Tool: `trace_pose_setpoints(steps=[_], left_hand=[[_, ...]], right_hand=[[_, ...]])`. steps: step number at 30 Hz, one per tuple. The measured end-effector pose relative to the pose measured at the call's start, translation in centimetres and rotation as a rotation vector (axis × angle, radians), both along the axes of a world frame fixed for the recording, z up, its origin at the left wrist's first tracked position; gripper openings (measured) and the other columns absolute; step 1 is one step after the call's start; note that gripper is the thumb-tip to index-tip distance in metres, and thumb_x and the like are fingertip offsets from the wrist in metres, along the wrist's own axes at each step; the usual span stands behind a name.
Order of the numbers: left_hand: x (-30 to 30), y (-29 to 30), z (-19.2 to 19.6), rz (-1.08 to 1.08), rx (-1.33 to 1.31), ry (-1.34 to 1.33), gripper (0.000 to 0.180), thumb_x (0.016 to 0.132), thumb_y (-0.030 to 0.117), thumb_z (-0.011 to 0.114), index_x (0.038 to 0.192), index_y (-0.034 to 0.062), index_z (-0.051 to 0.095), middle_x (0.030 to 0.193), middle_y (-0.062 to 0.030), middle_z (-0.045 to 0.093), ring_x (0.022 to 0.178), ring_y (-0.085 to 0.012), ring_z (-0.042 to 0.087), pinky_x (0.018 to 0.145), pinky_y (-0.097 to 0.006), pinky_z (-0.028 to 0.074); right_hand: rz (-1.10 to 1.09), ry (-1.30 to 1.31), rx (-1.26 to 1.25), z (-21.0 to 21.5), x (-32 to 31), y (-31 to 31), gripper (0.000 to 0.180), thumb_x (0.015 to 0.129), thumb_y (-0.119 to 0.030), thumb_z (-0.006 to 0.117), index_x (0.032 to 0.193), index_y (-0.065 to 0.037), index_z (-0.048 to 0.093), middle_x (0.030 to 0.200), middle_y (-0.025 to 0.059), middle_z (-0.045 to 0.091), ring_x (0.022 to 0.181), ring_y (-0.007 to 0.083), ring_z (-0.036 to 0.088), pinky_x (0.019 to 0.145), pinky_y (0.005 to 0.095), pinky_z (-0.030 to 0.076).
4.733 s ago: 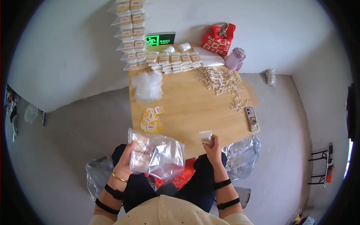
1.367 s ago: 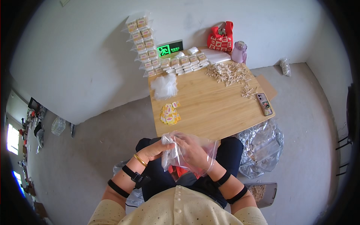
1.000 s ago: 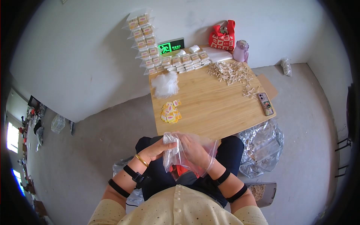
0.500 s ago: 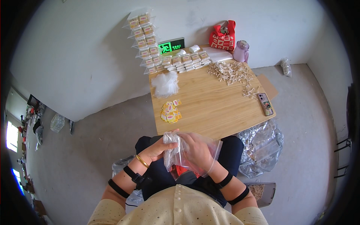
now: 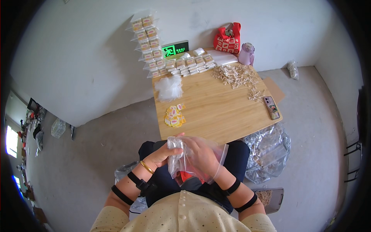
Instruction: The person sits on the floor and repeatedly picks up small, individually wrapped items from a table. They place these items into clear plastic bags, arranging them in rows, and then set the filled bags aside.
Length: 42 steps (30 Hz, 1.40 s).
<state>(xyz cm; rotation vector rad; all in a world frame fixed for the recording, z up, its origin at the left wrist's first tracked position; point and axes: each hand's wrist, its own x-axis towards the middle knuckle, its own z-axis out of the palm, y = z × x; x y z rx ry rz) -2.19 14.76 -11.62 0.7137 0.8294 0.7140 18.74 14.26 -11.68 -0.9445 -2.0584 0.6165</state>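
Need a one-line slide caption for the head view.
Both hands, left hand and right hand, hold a clear plastic bag over the lap beside a wooden table.

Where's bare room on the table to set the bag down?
The widest bare patch is the table's middle and near edge, between the yellow labels and the phone. The far edge is crowded: packed boxes, wooden clips and white bags. Both hands hold the clear bag.

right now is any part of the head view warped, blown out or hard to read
Head view: fisheye bends the wooden table edges and blackens the corners; the window at far left is blown out; the clear plastic bag between both hands catches glare, hiding its contents.
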Motion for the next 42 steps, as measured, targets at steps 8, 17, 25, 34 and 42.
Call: trace_pose_setpoints(steps=[8,17,25,34,42], left_hand=[[-0.7,2.0,-3.1,-0.01,-0.089,0.104,0.083,0.085,0.022,0.078,0.153,0.0126,0.031,0.134,-0.0066,0.053,0.12,-0.02,0.055,0.1,-0.04,0.048],[-1.6,6.5,-11.5,-0.05,-0.148,0.32,0.076,0.083,0.033,0.081,0.143,0.0073,0.042,0.122,-0.0077,0.06,0.115,-0.02,0.058,0.098,-0.039,0.049],[-3.2,7.7,-11.7,0.05,0.619,1.152,0.084,0.082,0.043,0.079,0.142,0.0012,0.037,0.131,-0.0182,0.052,0.122,-0.0321,0.053,0.102,-0.043,0.044],[-0.3,3.8,-8.9,0.1,0.989,1.321,0.07,0.095,0.033,0.06,0.152,0.0071,0.029,0.144,-0.0278,0.035,0.13,-0.046,0.04,0.11,-0.05,0.035],[0.5,3.6,-8.6,0.048,1.018,1.603,0.066,0.096,0.04,0.057,0.151,0.0088,0.036,0.156,-0.0234,0.026,0.143,-0.0463,0.025,0.116,-0.057,0.023]], right_hand=[[0.16,0.081,-0.36,-5.6,0.7,1.4,0.03,0.082,-0.017,0.073,0.106,-0.006,0.058,0.098,0.0176,0.059,0.09,0.0391,0.061,0.08,0.0454,0.049],[0.199,-0.239,-0.301,-13.5,-0.2,6.7,0.035,0.082,-0.033,0.074,0.102,-0.008,0.059,0.099,0.0126,0.063,0.093,0.0335,0.062,0.085,0.0431,0.048],[0.221,-0.434,-0.215,-14.5,-1.6,7.8,0.051,0.079,-0.046,0.074,0.118,-0.017,0.057,0.119,0.01,0.061,0.115,0.032,0.057,0.099,0.0483,0.04],[0.293,-0.61,-0.138,-13.7,-2.3,8.9,0.061,0.079,-0.042,0.075,0.131,-0.017,0.054,0.129,0.0067,0.056,0.124,0.026,0.052,0.098,0.0471,0.042],[0.374,-0.748,-0.124,-13.9,-2.8,10.3,0.056,0.086,-0.042,0.068,0.134,-0.019,0.052,0.144,0.0054,0.048,0.132,0.024,0.048,0.097,0.0461,0.046]])
